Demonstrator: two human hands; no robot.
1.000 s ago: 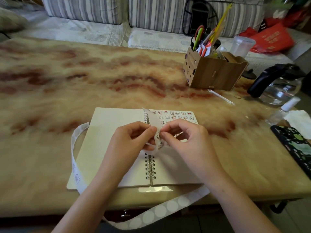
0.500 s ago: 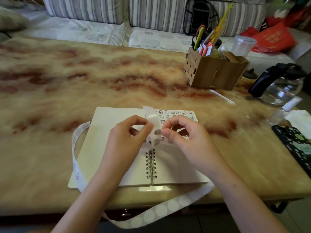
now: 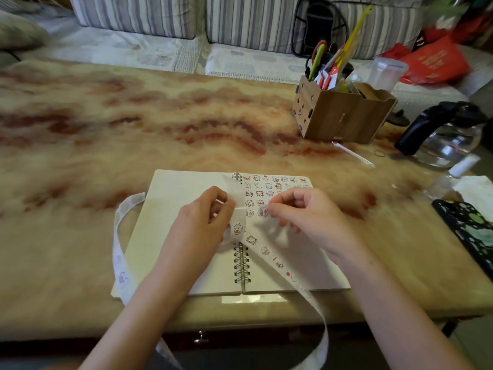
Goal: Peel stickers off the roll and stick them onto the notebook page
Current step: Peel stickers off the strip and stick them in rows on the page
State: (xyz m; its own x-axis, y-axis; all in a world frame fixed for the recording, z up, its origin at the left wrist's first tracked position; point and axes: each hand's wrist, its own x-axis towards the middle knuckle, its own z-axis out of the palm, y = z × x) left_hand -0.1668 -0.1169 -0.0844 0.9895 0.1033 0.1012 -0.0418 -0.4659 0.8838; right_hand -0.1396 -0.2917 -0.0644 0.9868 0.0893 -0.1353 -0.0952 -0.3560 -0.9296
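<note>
An open spiral notebook (image 3: 170,209) lies near the table's front edge. Its right page carries several rows of small cartoon stickers (image 3: 269,186) at the top. A long white sticker strip (image 3: 262,248) crosses the spiral, runs down over the right page and hangs off the front edge; another length loops round the notebook's left side. My left hand (image 3: 198,225) grips the strip above the spiral. My right hand (image 3: 306,212) pinches one small sticker (image 3: 262,211) between thumb and forefinger, just above the right page.
A wooden desk organiser (image 3: 344,116) with scissors and pens stands at the back right. A glass kettle (image 3: 448,140), a small bottle (image 3: 453,174), a tissue and a dark patterned phone case (image 3: 472,231) crowd the right edge. A striped sofa lies beyond the table.
The strip, bunched between both hands before, now lies stretched down across the right page. My right hand has drawn apart from the left with a single sticker pinched in it.
</note>
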